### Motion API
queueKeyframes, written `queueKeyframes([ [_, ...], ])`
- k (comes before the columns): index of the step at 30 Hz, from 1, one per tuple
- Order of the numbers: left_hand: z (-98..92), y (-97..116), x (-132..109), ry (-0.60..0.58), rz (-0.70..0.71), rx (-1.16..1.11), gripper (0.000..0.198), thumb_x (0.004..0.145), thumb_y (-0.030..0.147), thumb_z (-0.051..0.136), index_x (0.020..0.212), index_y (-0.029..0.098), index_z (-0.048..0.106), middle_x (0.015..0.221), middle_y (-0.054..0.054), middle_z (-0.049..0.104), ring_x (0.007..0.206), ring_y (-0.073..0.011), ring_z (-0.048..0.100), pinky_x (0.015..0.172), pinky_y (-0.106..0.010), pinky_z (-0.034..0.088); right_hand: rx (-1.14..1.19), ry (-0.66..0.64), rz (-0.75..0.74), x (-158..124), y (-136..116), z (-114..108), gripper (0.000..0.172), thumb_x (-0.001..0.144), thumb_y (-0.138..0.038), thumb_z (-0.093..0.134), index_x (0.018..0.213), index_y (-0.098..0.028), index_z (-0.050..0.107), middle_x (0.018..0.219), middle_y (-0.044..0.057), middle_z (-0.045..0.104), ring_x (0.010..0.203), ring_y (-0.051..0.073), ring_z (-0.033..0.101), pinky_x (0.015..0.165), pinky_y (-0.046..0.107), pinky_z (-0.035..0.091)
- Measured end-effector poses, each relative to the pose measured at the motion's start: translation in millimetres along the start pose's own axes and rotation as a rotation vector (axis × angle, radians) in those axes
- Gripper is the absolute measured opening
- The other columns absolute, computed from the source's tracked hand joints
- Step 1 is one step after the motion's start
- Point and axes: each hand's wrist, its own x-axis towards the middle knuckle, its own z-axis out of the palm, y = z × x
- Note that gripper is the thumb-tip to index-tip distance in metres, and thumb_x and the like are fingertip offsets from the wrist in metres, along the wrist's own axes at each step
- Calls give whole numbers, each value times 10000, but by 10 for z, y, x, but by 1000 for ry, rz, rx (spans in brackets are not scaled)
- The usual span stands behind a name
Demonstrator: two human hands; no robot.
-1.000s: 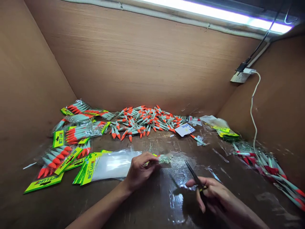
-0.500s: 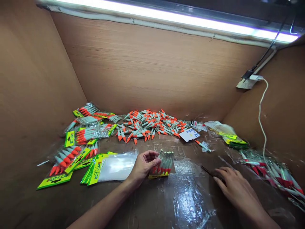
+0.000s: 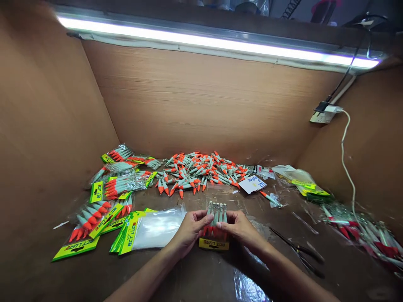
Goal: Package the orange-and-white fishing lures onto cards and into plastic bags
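Between my hands is a clear packet of fishing lures [image 3: 215,217], white with orange-red ends, standing in a row. Its yellow header card [image 3: 214,244], printed BCT LURE, faces me upside down. My left hand [image 3: 194,226] grips the packet's left side, thumb across the front. My right hand [image 3: 236,226] closes on the right side, its thumb on the lures. To the right, a pair of pliers [image 3: 299,249] with dark handles lies on the table. Left of my hands rests a stack of flat clear bags [image 3: 160,226] with yellow-green BCT LURE cards.
A heap of loose lures [image 3: 201,170] spreads along the back wall. Filled packets [image 3: 94,214] pile up at the left. A handwritten white card [image 3: 252,184] and a single lure [image 3: 270,199] lie beyond my hands. Bagged red-and-white lures [image 3: 368,235] and a hanging white cable [image 3: 343,151] are at right.
My right hand has left the pliers on the table and moved left onto the lure packet. My left hand still holds the packet. The view has tilted slightly upward.
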Motion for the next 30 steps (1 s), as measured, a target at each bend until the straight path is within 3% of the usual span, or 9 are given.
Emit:
queueKeyframes([
  [7, -23, -153, 36, 165, 125, 179, 415, 773, 509, 767, 876, 108, 743, 810, -62, 743, 699, -197, 678, 657, -267, 514, 87, 166, -24, -19, 99, 62, 432, 704, -518, 803, 840, -123, 691, 783, 34, 702, 694, 177, 615, 662, 281, 472],
  [10, 21, -149, 28, 114, 102, 104, 419, 767, 485, 782, 952, 112, 739, 865, -79, 752, 741, -213, 694, 701, -289, 528, 66, 221, -27, -16, 172, 61, 441, 695, -527, 808, 778, -126, 645, 754, 38, 691, 672, 172, 602, 621, 265, 457],
  [15, 50, -109, 5, 41, 80, 50, 460, 718, 434, 839, 1020, 106, 727, 922, -111, 763, 770, -233, 717, 748, -322, 553, 19, 132, 31, -35, 177, -35, 463, 751, -552, 753, 876, -122, 636, 771, 32, 659, 644, 155, 580, 559, 249, 441],
  [18, 46, -134, -2, 58, 50, 48, 449, 712, 433, 842, 1002, 110, 729, 917, -112, 767, 775, -242, 724, 750, -331, 558, -121, 280, -103, -70, 13, -132, 509, 811, -522, 705, 1137, -142, 611, 966, 73, 667, 775, 183, 605, 615, 268, 472],
  [20, 44, -166, -8, 48, 18, 48, 432, 725, 418, 835, 1007, 110, 724, 925, -116, 766, 816, -254, 726, 775, -341, 554, -264, 457, -273, -103, -145, -201, 529, 847, -470, 682, 1277, -189, 558, 1153, 97, 640, 917, 203, 600, 763, 314, 493],
  [22, 44, -202, -16, 26, -4, 72, 420, 732, 403, 832, 1007, 106, 719, 920, -117, 763, 847, -265, 723, 777, -342, 546, -400, 538, -402, -130, -290, -262, 512, 864, -435, 669, 1319, -231, 552, 1290, 101, 588, 1045, 222, 570, 911, 362, 458],
  [24, 46, -233, -28, 11, -7, 120, 401, 734, 399, 830, 982, 107, 715, 901, -108, 759, 835, -261, 717, 743, -323, 536, -399, 512, -411, -129, -375, -313, 546, 855, -444, 680, 1347, -251, 543, 1361, 102, 548, 1113, 235, 551, 958, 383, 441],
  [26, 55, -248, -44, 9, 6, 171, 367, 738, 405, 825, 923, 110, 708, 868, -94, 752, 786, -238, 706, 697, -295, 522, -241, 379, -290, -100, -373, -356, 621, 828, -480, 705, 1374, -245, 524, 1333, 112, 571, 1073, 233, 581, 903, 373, 474],
  [30, 101, -194, -77, -56, -24, 123, 415, 734, 389, 834, 1013, 120, 687, 938, -110, 749, 819, -234, 705, 750, -314, 527, 11, 105, -50, -32, -200, -403, 453, 771, -483, 770, 1078, -155, 715, 903, 60, 691, 741, 153, 589, 679, 276, 466],
])
